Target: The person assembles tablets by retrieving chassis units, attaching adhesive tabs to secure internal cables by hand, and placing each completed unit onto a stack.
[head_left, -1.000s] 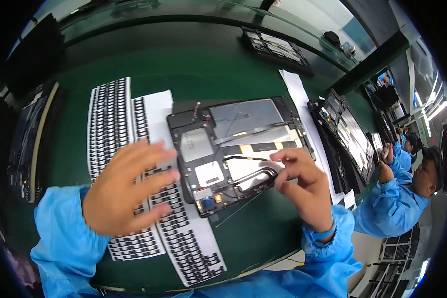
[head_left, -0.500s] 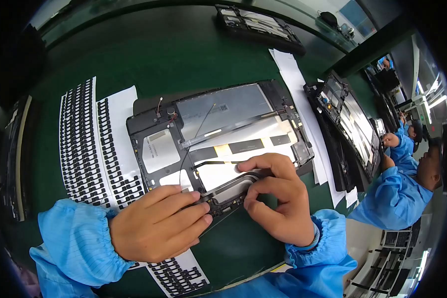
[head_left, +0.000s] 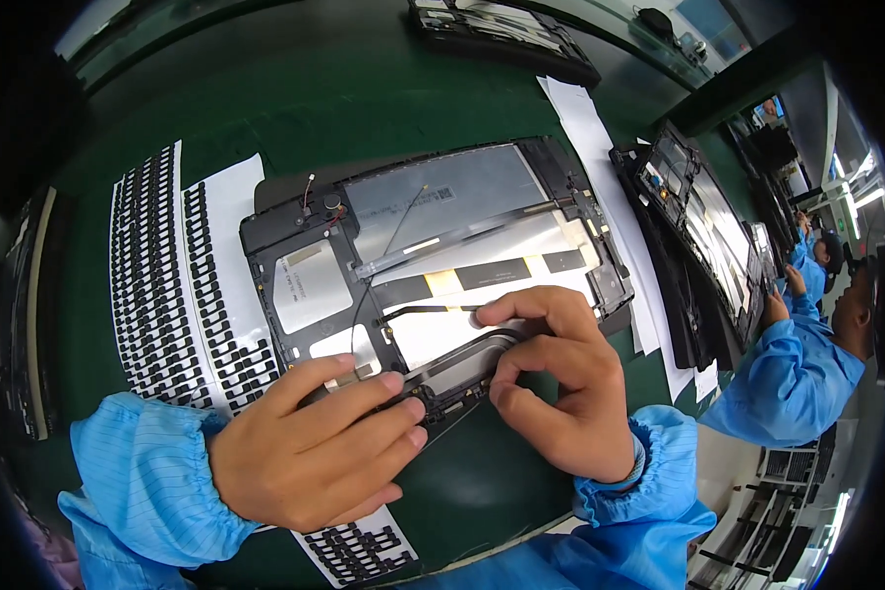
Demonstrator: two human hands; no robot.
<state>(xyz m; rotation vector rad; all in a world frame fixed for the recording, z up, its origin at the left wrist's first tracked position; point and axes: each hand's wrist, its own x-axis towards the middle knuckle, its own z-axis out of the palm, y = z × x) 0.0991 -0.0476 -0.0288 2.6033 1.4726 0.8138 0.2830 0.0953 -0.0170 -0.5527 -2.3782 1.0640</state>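
Note:
An opened tablet (head_left: 442, 192) lies in front of me, its grey inner panel, ribbon cables and thin wires exposed. My left hand (head_left: 310, 442) comes in palm down over its near left corner. Those fingers are stretched out, tips resting on the near edge, with the thumb below. At the near right, my right hand (head_left: 570, 388) has its thumb and bent fingers closed round a curved black edge piece (head_left: 501, 339) of the tablet. The right index fingertip is by a black cable (head_left: 423, 311) on the bright panel. What lies under the left palm is hidden.
Sheets of small black parts (head_left: 147, 285) lie left of the tablet, with another sheet (head_left: 359, 551) at the front. White paper (head_left: 585, 128) runs along its right side. Opened tablets stand stacked (head_left: 703, 216) at right and at the back (head_left: 501, 39). A co-worker (head_left: 787, 379) in blue works beyond.
The whole view has shifted slightly. My left fingers have spread a little, the thumb now showing below. My right hand keeps nearly the same grip on the edge piece.

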